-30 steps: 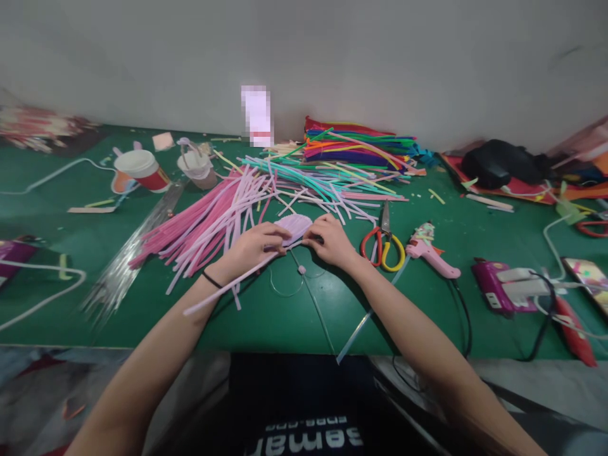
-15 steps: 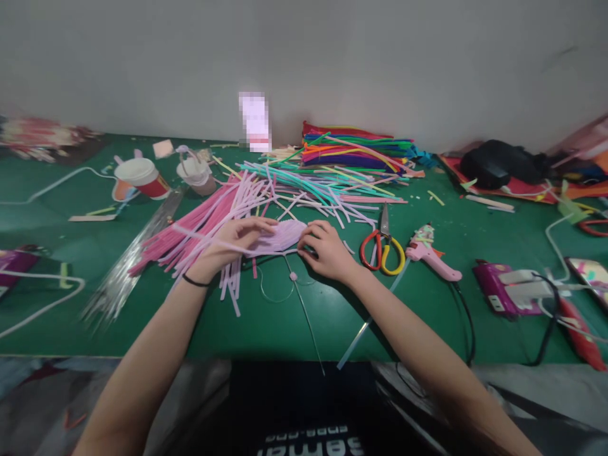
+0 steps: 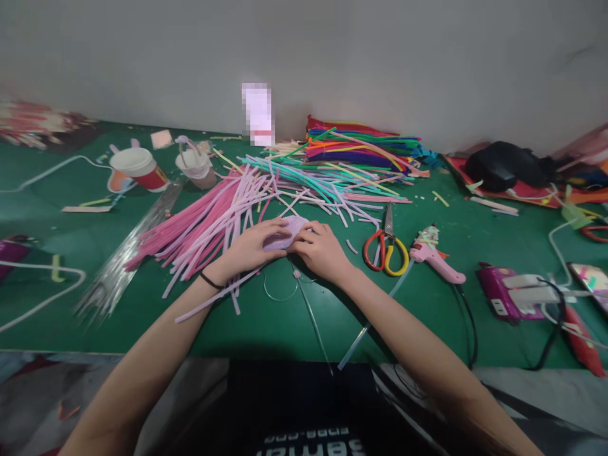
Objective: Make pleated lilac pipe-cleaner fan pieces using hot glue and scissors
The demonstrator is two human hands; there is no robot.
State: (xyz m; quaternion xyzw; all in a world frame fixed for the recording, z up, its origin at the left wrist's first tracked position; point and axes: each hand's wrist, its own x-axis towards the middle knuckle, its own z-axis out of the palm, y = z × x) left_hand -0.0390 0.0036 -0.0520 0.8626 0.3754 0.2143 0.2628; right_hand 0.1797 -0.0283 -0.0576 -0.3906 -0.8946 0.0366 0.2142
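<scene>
Green desk (image 3: 266, 323) is carrying a wide fan of pink pipe cleaners (image 3: 199, 221), lying just behind the hands. Left hand (image 3: 251, 247) and right hand (image 3: 320, 252) are both gripping a small lilac pipe-cleaner coil (image 3: 285, 231), fingers curled on it, holding it between them at the desk's middle

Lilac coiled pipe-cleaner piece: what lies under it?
Left hand and right hand cup the lilac coiled pipe-cleaner piece over the green table; thin wire emerges below; underneath is hidden.
</scene>
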